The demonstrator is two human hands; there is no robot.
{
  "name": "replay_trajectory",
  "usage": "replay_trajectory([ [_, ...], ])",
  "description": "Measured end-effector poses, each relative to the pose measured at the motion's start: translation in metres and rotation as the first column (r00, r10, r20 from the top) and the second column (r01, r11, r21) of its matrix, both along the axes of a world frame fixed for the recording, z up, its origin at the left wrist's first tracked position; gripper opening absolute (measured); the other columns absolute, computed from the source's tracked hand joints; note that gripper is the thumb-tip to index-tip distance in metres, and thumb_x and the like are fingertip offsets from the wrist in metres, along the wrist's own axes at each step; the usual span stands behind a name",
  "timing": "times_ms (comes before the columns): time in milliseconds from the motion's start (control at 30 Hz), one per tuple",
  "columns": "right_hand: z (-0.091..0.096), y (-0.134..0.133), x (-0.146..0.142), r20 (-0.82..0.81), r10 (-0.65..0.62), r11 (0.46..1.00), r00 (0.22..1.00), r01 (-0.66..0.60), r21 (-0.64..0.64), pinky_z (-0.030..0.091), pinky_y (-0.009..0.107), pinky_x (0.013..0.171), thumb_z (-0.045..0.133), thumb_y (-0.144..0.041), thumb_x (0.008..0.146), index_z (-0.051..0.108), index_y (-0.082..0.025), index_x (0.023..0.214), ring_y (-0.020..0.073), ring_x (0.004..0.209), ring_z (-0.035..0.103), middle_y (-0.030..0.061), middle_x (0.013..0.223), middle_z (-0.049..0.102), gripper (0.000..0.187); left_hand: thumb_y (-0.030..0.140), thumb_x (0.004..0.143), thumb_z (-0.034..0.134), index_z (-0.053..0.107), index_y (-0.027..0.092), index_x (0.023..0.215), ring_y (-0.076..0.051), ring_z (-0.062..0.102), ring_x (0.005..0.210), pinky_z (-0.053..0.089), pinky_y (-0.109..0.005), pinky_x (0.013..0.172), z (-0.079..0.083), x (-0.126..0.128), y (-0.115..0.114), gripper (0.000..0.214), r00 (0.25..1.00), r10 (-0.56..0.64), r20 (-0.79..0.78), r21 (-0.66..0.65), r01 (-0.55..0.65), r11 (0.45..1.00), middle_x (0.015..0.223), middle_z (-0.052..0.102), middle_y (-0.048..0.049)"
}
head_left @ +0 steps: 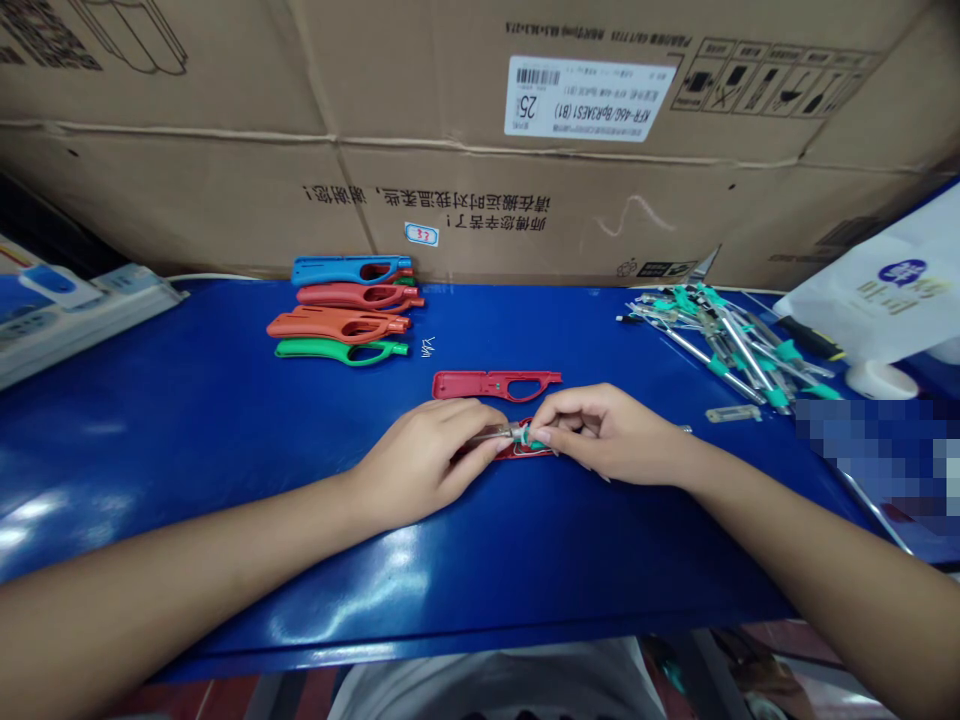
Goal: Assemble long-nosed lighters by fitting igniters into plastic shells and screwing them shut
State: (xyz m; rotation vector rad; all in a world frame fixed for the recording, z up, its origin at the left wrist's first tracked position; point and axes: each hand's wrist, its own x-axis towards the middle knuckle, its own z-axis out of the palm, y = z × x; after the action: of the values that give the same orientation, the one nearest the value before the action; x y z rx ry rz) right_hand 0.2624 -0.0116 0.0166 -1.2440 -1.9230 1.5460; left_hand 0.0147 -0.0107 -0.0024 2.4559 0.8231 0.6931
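Red plastic shell (513, 454), centre of the frame: the left hand (427, 452) pinches a greyish insert (491, 433) above it; the right hand (600, 432) (fingertips nearly meeting) pinches a green fitting (535, 443).

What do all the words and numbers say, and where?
White label on the cardboard box, upside down: "KFR-46G/BpR3AES1 (B1)"
Label: "25"
Box, upside down: "师傅您辛苦了!"
Box: "请在搬运时对我温柔些,谢谢您!"
Too small or blurred: sticker, white bag, smaller box print.
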Motion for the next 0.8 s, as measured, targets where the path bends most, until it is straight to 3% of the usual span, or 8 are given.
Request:
replay_trajectory([
  [200, -0.0009, 0.0017, -0.0004, 0.012, 0.003, 1.0, 1.0, -0.003, 0.026, 0.031, 0.021, 0.045, 0.065, -0.042, 0.093, 0.069, -0.016, 0.089, 0.0072, 0.05, 0.041, -0.0035, 0.063, 0.053, 0.026, 0.025, 0.103, 0.053, 0.066, 0.018, 0.107, -0.017, 0.069, 0.088, 0.05, -0.028, 0.077, -0.0006, -0.0004, -0.0001, 0.014, 1.0, -0.01, 0.005, 0.011, 0.01, 1.0, 0.1, 0.074, -0.0041],
  [533, -0.0063, 0.0025, -0.0001, 0.017, 0.017, 0.997, 1.0, -0.018, 0.069, 0.042, 0.026, 0.061, 0.064, -0.042, 0.093, 0.071, -0.017, 0.09, 0.0132, 0.068, 0.055, 0.0028, 0.078, 0.066, 0.026, 0.025, 0.104, 0.053, 0.068, 0.017, 0.109, -0.016, 0.066, 0.081, 0.049, -0.027, 0.074, -0.003, -0.0011, 0.0009, 0.018, 0.999, -0.029, 0.018, 0.058, 0.028, 0.998, 0.093, 0.072, -0.0047],
  [800, -0.0049, 0.0038, -0.0007, 0.005, 0.021, 0.997, 1.0, -0.021, 0.08, 0.047, 0.027, 0.065, 0.065, -0.044, 0.092, 0.073, -0.017, 0.089, 0.0151, 0.072, 0.06, 0.0047, 0.081, 0.07, 0.027, 0.028, 0.105, 0.049, 0.07, 0.016, 0.11, -0.016, 0.066, 0.078, 0.05, -0.028, 0.073, -0.0034, -0.0014, 0.0004, 0.025, 0.998, -0.039, 0.048, 0.089, 0.035, 0.995, 0.089, 0.073, -0.0069],
])
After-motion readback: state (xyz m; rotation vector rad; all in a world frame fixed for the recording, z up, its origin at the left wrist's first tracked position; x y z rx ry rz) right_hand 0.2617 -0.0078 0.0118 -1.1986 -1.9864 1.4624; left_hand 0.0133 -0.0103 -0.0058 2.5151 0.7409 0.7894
